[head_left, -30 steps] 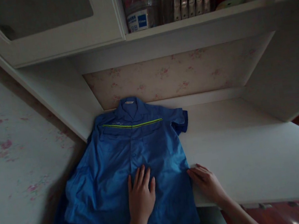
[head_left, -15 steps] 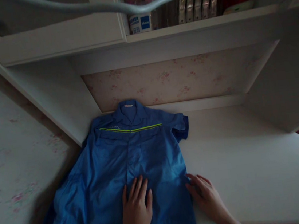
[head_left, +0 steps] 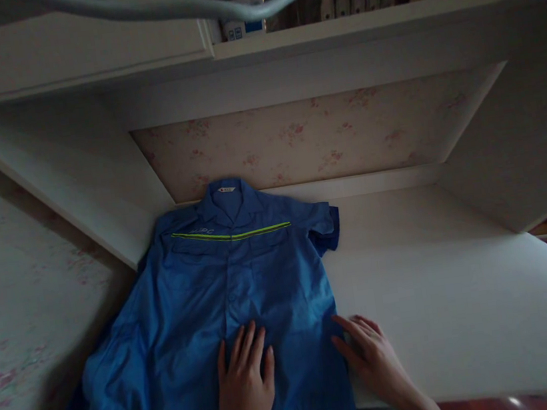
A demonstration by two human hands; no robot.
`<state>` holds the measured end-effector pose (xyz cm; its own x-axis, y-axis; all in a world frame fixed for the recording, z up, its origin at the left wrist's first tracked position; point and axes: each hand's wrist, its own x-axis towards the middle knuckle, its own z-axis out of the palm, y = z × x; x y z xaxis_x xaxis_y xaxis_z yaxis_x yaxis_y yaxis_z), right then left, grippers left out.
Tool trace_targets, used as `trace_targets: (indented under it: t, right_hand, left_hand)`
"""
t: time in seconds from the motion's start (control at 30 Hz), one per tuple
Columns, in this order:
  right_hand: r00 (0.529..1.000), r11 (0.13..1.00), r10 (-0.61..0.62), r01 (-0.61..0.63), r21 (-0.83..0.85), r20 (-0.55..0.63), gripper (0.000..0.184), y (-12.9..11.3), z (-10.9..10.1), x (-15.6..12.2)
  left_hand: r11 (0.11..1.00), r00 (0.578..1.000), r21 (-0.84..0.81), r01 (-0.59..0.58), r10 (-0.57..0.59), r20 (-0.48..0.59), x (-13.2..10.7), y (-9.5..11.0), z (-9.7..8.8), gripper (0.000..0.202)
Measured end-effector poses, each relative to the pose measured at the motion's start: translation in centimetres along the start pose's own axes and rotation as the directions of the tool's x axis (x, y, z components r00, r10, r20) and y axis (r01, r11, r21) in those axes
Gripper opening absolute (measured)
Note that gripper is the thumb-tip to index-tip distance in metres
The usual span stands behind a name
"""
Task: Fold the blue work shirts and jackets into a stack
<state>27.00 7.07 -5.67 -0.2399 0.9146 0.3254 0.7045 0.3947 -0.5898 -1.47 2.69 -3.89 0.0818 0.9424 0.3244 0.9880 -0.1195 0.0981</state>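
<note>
A blue short-sleeved work shirt (head_left: 286, 297) lies front up on the white desk, with a yellow-green stripe across the chest and its collar at the far side. Flat on the lower middle of the shirt rests my left hand (head_left: 245, 380), open, fingers stretched forward. My right hand (head_left: 371, 357) is at the shirt's right side edge, thumb and index finger apart and their tips on the fabric. Darker blue cloth (head_left: 331, 238) shows from beneath the right sleeve, and more lies below the shirt at the lower left.
The white desk (head_left: 442, 304) extends to the right. Above it, a shelf (head_left: 356, 27) holds a jar and a row of cases. A pale cable or bar (head_left: 207, 8) crosses the top of the view. A flowered wall (head_left: 4, 301) stands at the left.
The view has tilted and shifted slightly, so the shelf sits higher and the shirt a little further left. Both hands keep nearly the same places on the shirt.
</note>
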Motion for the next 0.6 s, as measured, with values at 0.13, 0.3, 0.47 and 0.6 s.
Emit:
trace_targets:
  t: [0.13, 0.3, 0.47, 0.6]
  right_hand:
    - [0.997, 0.994, 0.074, -0.076, 0.078, 0.030, 0.039, -0.1, -0.1, 0.0]
    - [0.920, 0.808, 0.358, -0.391, 0.441, 0.160, 0.052, 0.1, 0.3, 2.4]
    - [0.854, 0.503, 0.476, -0.459, 0.732, 0.208, 0.062, 0.4, 0.6, 10.7]
    - [0.850, 0.457, 0.492, -0.437, 0.775, 0.189, 0.054, 0.8, 1.4, 18.7]
  left_hand:
    - [1.000, 1.000, 0.024, -0.010, 0.010, -0.011, 0.1, 0.0, -0.1, 0.043]
    - [0.998, 0.999, 0.061, -0.029, 0.031, -0.032, 0.0, 0.1, -0.2, 0.042]
    - [0.995, 0.998, 0.099, 0.003, 0.003, -0.066, 0.2, 0.4, -0.5, 0.036]
    - [0.992, 0.997, 0.123, 0.008, 0.002, -0.076, 0.4, 0.4, -1.6, 0.030]
